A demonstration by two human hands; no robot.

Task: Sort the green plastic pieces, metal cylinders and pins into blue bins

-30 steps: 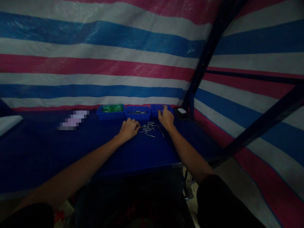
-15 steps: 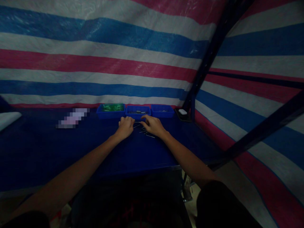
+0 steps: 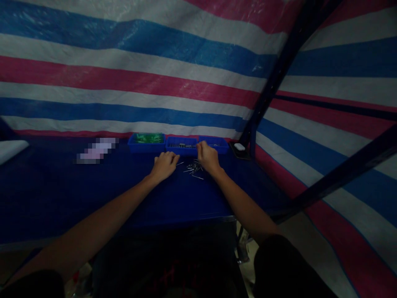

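My left hand [image 3: 164,166] rests low over the blue table [image 3: 130,194], its fingers curled together. Whatever it pinches is too small and dark to make out. One thin metal pin [image 3: 180,163] shows just beside its fingertips. My right hand [image 3: 208,157] is closed too, held up at the front of the middle blue bin [image 3: 181,151], near where that bin meets the right blue bin [image 3: 221,148]. I cannot see what lies between its fingers. Between the hands is a loose pile of thin metal pins [image 3: 194,166], with a single pin nearer me.
A left blue bin [image 3: 133,147] holds green plastic material [image 3: 150,138]. Small metal parts lie in the middle bin, thin pins in the right one. A dark tray with a white case [image 3: 239,146] stands beside a blue metal post [image 3: 252,124]. Striped sheeting [image 3: 139,87] hangs behind.
My right hand has moved up and right from beside my left hand to the bins, uncovering more of the pin pile. The left hand stays nearly in place. The view has shifted slightly.
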